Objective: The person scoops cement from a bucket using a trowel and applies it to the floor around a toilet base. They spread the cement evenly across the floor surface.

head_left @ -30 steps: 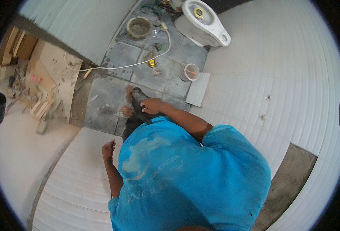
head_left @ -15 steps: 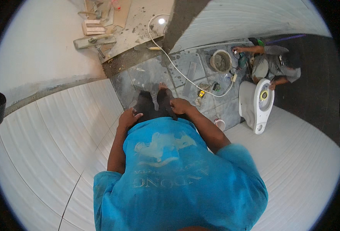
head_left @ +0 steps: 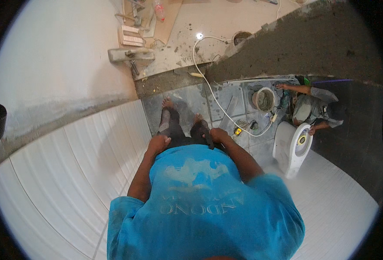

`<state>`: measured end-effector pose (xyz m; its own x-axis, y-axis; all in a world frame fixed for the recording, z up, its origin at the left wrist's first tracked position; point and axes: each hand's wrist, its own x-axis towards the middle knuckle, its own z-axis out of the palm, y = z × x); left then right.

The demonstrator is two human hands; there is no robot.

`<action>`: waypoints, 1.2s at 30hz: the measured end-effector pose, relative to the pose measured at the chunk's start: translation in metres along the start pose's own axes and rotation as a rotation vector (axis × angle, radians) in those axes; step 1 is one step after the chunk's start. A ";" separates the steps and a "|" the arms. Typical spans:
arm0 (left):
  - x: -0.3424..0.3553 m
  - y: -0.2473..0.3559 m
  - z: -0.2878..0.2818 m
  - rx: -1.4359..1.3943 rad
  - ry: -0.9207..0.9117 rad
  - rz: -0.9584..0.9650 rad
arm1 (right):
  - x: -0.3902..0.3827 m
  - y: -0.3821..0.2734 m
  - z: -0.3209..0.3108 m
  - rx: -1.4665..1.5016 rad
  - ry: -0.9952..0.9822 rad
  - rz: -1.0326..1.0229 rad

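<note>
Mid-frame, at our dark trousers [head_left: 182, 139], our left hand [head_left: 159, 143], out to the side a second ago, has joined our right hand [head_left: 219, 135], both curled (whether pinching cloth, we cannot tell), so both seem occupied with clothing, with grey floor tiles [head_left: 193, 100] beyond, white wall tiles [head_left: 55, 173] lower left, bare cement [head_left: 295, 50] upper right.

The view is taken from the wearer's head, by the left of two side-by-side fisheye lenses, upright and looking steeply down. I find the blue shirt [head_left: 191, 190] nearest, filling the lower middle. The line of sight runs past the left hand [head_left: 159, 144] and right hand [head_left: 219, 135] to the floor [head_left: 185, 102]; the toilet [head_left: 282, 145] sits farther off, rightward. Straight edges bow toward the rim.
</note>
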<state>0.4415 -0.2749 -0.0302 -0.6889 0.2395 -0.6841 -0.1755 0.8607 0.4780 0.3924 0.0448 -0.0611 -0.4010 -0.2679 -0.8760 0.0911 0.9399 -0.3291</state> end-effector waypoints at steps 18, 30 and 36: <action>0.065 -0.084 -0.061 -0.216 -0.427 0.049 | 0.028 -0.044 0.014 0.152 0.058 0.081; 0.076 -0.089 -0.075 -0.258 -0.539 -0.019 | 0.030 -0.069 -0.012 0.150 0.201 0.036; 0.078 -0.077 -0.071 -0.353 -0.504 -0.055 | 0.033 -0.081 -0.037 0.158 0.015 0.105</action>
<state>0.3515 -0.3546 -0.0818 -0.2705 0.4555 -0.8481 -0.4829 0.6979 0.5289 0.3381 -0.0322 -0.0506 -0.3948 -0.1656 -0.9037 0.2748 0.9173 -0.2881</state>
